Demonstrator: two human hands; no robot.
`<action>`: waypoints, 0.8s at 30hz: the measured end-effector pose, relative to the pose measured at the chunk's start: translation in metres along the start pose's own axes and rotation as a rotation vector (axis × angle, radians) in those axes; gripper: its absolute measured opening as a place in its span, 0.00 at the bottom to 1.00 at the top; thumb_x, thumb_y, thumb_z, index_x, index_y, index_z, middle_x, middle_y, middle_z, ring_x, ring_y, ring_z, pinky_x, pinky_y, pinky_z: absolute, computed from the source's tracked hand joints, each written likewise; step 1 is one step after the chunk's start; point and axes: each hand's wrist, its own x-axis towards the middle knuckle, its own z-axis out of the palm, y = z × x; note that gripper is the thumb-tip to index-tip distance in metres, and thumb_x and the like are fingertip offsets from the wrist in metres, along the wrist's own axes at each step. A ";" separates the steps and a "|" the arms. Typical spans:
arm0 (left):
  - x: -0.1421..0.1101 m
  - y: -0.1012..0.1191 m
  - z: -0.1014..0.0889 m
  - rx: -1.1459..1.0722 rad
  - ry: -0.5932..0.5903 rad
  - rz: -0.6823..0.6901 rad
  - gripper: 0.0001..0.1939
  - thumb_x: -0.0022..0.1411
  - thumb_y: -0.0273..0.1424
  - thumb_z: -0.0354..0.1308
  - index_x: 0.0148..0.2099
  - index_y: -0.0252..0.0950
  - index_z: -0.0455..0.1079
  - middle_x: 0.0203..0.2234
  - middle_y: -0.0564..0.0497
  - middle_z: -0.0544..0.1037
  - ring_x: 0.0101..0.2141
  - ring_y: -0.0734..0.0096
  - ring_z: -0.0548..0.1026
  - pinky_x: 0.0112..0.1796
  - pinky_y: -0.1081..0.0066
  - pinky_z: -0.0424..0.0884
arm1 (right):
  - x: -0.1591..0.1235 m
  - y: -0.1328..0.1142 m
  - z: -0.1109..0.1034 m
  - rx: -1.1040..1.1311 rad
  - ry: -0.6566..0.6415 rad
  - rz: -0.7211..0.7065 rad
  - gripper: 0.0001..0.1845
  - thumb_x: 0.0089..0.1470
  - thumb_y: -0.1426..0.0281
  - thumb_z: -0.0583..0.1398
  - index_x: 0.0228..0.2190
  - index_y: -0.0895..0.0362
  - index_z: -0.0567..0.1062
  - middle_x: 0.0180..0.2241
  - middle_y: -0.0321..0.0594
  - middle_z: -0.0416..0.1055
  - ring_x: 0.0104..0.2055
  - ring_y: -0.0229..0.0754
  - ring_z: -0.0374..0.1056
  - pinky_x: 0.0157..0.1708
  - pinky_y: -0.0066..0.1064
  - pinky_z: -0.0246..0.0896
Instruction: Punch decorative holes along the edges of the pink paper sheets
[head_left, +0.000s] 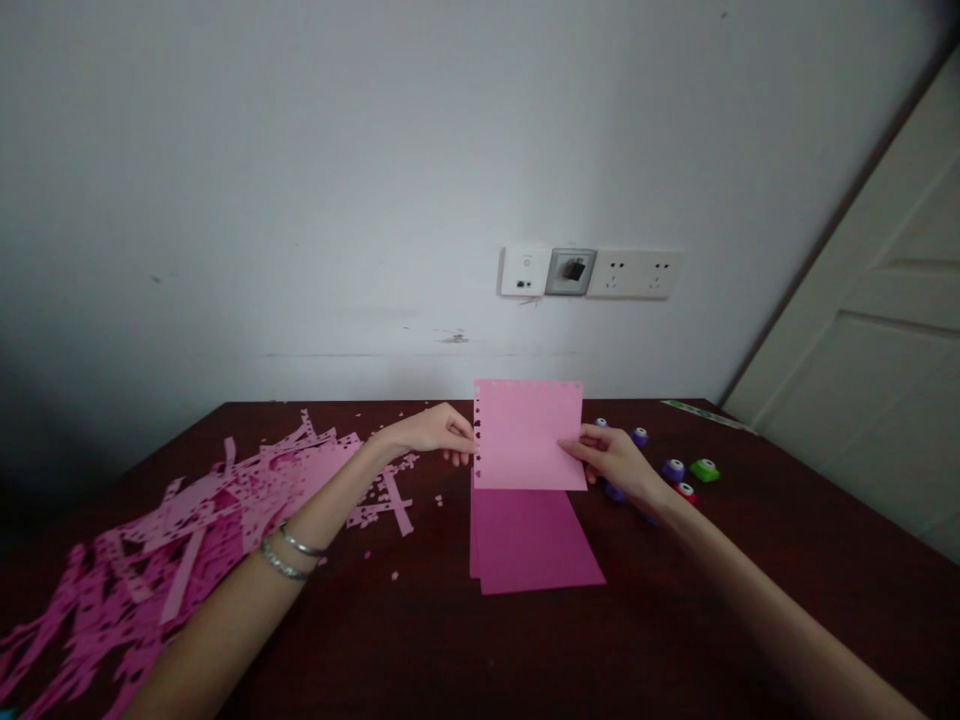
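Between my two hands a light pink sheet of paper (529, 435) is held up, tilted toward me, with a row of punched shapes down its left side and notches along its top. My left hand (442, 432) pinches the left edge by the holes. On the right edge, my right hand (606, 455) grips the same sheet, thumb in front and fingers behind. Below it, darker magenta sheets (536, 545) lie overlapped on the table; the held sheet hides their far part.
Punched pink paper strips (202, 540) are heaped at the left, with small cut-out bits (395, 575) scattered nearby. Several craft punches, among them a green punch (705, 469), stand at the right on the dark table (420, 660). A patterned strip (709, 414) lies at the back right.
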 end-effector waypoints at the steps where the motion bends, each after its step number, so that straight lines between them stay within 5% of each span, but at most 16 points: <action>1: 0.001 -0.001 0.001 0.007 -0.012 -0.004 0.19 0.50 0.45 0.58 0.30 0.32 0.71 0.23 0.49 0.74 0.24 0.76 0.69 0.29 0.70 0.63 | 0.000 0.000 0.000 -0.006 0.002 0.000 0.23 0.45 0.50 0.57 0.32 0.58 0.72 0.25 0.40 0.69 0.19 0.33 0.58 0.17 0.25 0.56; 14: -0.006 0.000 -0.004 0.142 -0.077 -0.051 0.16 0.47 0.41 0.61 0.34 0.34 0.74 0.24 0.49 0.75 0.26 0.72 0.71 0.27 0.71 0.62 | -0.001 -0.002 -0.002 0.067 0.031 -0.016 0.21 0.44 0.52 0.59 0.29 0.59 0.72 0.23 0.38 0.67 0.18 0.31 0.55 0.16 0.25 0.53; 20: 0.004 -0.020 -0.002 0.530 0.102 -0.118 0.08 0.46 0.31 0.59 0.30 0.31 0.73 0.23 0.50 0.75 0.24 0.73 0.69 0.26 0.73 0.61 | -0.002 -0.001 -0.006 0.075 0.047 0.016 0.21 0.44 0.53 0.59 0.31 0.58 0.73 0.23 0.37 0.67 0.16 0.30 0.53 0.13 0.25 0.50; 24: 0.011 -0.025 0.010 0.586 0.137 -0.106 0.11 0.47 0.30 0.60 0.35 0.31 0.73 0.27 0.49 0.76 0.26 0.72 0.69 0.28 0.72 0.61 | -0.007 0.000 -0.015 0.076 0.024 0.108 0.21 0.44 0.54 0.60 0.32 0.59 0.74 0.20 0.36 0.65 0.15 0.29 0.51 0.11 0.24 0.46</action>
